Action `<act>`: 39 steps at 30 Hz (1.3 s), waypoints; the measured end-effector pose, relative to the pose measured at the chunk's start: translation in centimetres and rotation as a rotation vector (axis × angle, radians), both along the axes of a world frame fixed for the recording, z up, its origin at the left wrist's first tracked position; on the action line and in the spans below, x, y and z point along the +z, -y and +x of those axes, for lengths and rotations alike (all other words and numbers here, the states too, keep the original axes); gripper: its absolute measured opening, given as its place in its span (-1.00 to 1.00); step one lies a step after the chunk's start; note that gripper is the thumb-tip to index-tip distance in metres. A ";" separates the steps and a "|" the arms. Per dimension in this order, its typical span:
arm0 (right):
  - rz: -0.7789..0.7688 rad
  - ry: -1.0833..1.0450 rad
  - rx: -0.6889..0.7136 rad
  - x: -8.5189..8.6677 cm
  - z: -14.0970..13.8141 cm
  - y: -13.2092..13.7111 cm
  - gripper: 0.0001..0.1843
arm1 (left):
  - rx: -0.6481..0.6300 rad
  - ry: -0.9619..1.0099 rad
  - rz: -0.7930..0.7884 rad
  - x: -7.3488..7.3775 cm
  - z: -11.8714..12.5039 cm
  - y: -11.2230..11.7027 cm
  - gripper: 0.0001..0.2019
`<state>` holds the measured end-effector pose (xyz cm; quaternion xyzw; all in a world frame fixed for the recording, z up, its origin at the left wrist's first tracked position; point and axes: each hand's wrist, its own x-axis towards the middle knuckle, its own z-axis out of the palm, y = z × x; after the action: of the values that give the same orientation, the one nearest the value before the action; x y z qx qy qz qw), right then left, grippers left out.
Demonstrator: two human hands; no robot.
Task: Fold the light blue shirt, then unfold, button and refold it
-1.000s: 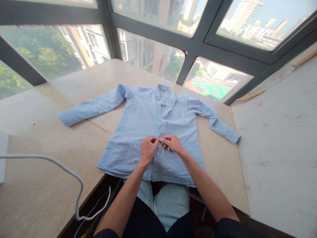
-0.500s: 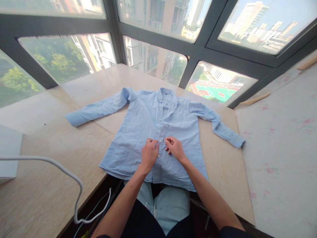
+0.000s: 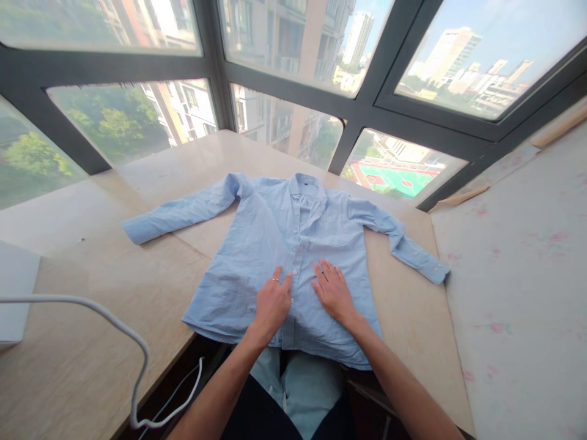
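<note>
A light blue button-up shirt lies front side up, its sleeves spread to both sides and its collar away from me. The upper front gapes below the collar, while the lower front edges overlap. My left hand rests on the cloth just left of the button strip, index finger and thumb stretched out, a ring on one finger. A small white button shows beside its thumb. To the right of the strip, my right hand lies flat on the shirt with fingers spread. Neither hand holds anything.
The shirt is on a beige tabletop, its hem hanging at the front edge over my lap. A white cable loops past the left side near a white box. Windows stand behind, and a flowered wall borders the right.
Both hands have let go of the shirt's button strip. My fingers have opened out onto the cloth, and my right hand has shifted slightly right. The view has tilted up a little.
</note>
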<state>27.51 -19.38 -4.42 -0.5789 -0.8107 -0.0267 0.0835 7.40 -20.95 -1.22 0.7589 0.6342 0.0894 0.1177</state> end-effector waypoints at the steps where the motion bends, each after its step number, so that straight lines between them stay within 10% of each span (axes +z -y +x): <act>1: 0.002 0.007 0.001 0.0 0.0 0.1 -0.45 | 0.007 0.011 -0.015 0.2 0.0 -0.1 -0.57; 12: -0.122 -0.048 0.075 3.4 0.3 -2.5 -0.54 | 0.193 0.227 -0.055 2.4 -0.8 -6.6 -0.74; 18: -0.152 -0.360 0.209 5.9 -0.7 -6.4 -0.56 | 0.016 0.280 0.010 0.9 0.4 -10.7 -0.75; 26: -0.156 -0.217 0.359 6.1 -3.4 -11.4 -0.41 | -0.075 0.205 -0.151 0.7 -0.3 -13.4 -0.79; 39: -0.008 -0.148 0.539 3.3 -2.4 -13.2 -0.73 | -0.028 0.294 -0.130 0.2 0.0 -12.1 -0.79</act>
<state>25.12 -6.19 -1.10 -0.3431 -0.9272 0.0420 0.1442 7.45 -8.83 -1.02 0.7372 0.6040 0.1564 0.2593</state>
